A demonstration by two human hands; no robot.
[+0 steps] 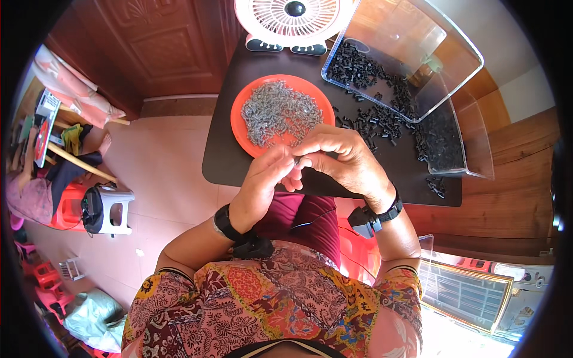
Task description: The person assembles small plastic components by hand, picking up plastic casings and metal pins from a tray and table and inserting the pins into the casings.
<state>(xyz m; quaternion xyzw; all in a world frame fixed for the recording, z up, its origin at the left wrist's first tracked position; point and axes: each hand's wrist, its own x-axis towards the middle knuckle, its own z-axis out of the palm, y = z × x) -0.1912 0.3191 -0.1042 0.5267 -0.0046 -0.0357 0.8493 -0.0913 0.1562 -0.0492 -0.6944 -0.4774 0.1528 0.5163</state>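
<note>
Above the table's near edge (239,173), left hand (262,179) and right hand (340,158) fingertips pinched together on something too small to tell; orange plate (245,131) of springs beside

Orange round plate (242,113), lying flat on the dark table, heaped with small grey metal springs (277,112). At the plate's 5 o'clock, the left hand (262,182) and right hand (343,158) meet fingertip to fingertip, pinching something too small to identify.
</note>
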